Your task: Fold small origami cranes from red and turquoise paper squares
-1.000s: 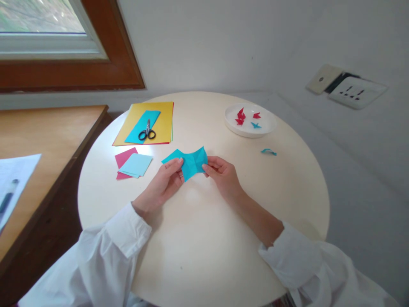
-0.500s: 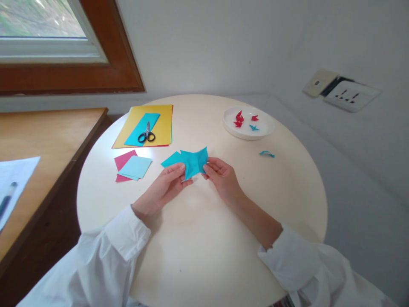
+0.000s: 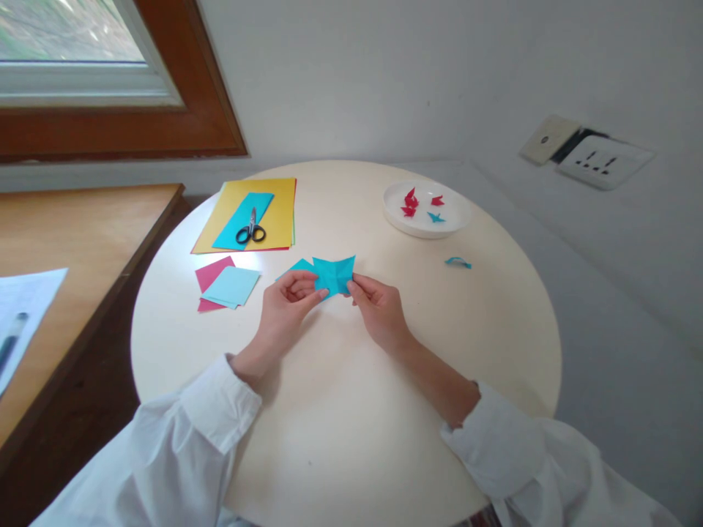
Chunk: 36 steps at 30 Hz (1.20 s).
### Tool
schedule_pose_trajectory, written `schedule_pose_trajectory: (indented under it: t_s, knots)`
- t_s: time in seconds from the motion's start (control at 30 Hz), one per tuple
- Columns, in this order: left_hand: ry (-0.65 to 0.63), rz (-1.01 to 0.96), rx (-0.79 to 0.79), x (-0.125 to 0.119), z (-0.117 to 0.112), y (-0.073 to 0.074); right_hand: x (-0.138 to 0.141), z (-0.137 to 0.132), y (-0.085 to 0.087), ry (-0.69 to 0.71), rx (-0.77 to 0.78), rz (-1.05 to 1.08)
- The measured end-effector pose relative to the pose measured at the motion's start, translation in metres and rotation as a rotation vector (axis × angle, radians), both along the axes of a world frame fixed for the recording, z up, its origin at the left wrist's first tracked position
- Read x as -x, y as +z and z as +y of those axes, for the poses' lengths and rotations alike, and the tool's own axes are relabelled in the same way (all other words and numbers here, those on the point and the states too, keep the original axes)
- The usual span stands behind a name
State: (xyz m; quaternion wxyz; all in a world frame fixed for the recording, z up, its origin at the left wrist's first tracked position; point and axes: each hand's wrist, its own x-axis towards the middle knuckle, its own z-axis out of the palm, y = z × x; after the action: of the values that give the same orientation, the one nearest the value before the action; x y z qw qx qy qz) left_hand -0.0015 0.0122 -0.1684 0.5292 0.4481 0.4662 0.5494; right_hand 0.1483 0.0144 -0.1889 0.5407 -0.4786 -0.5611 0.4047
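A creased blue paper square (image 3: 328,273) is held just above the round cream table (image 3: 340,410) between both hands. My left hand (image 3: 285,311) pinches its left lower edge, fingers curled round the paper. My right hand (image 3: 378,311) pinches the right lower corner with thumb and forefinger. The paper is partly folded, with pointed corners sticking up and to the left.
Black scissors (image 3: 251,230) lie on a blue strip atop yellow sheets (image 3: 277,212). Pink and pale blue squares (image 3: 231,285) lie left of my hands. A white plate (image 3: 458,219) holds small red and blue folded pieces. A blue scrap (image 3: 458,262) lies nearby. A wooden desk (image 3: 66,241) stands to the left.
Both hands have drawn closer together and the blue paper has folded in on itself, looking narrower than a second ago.
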Motion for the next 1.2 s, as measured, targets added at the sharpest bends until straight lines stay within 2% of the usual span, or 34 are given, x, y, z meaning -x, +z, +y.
schedule_pose_trajectory:
  t_s: [0.33,0.57,0.77,0.9,1.07,1.13,1.2]
  knots:
    - [0.026,-0.069,0.001,-0.003,-0.002,-0.002,0.000,-0.004,0.002,-0.048,-0.114,-0.227]
    - [-0.055,-0.172,0.007,-0.005,-0.004,-0.001,0.000,-0.004,0.003,-0.070,-0.150,-0.217]
    - [-0.054,-0.209,0.028,-0.003,-0.003,-0.003,0.000,-0.002,-0.001,-0.068,-0.161,-0.233]
    - [0.000,-0.071,-0.076,-0.001,-0.001,-0.005,-0.003,0.001,-0.002,-0.108,-0.158,-0.235]
    - [0.128,0.294,-0.333,0.002,-0.001,-0.009,-0.010,-0.002,0.008,-0.295,-0.243,-0.245]
    - [0.149,0.440,-0.424,0.004,-0.003,-0.010,-0.010,-0.004,0.012,-0.292,-0.269,-0.260]
    - [0.151,0.577,-0.513,0.005,-0.005,-0.010,-0.009,-0.006,0.013,-0.216,-0.238,-0.241]
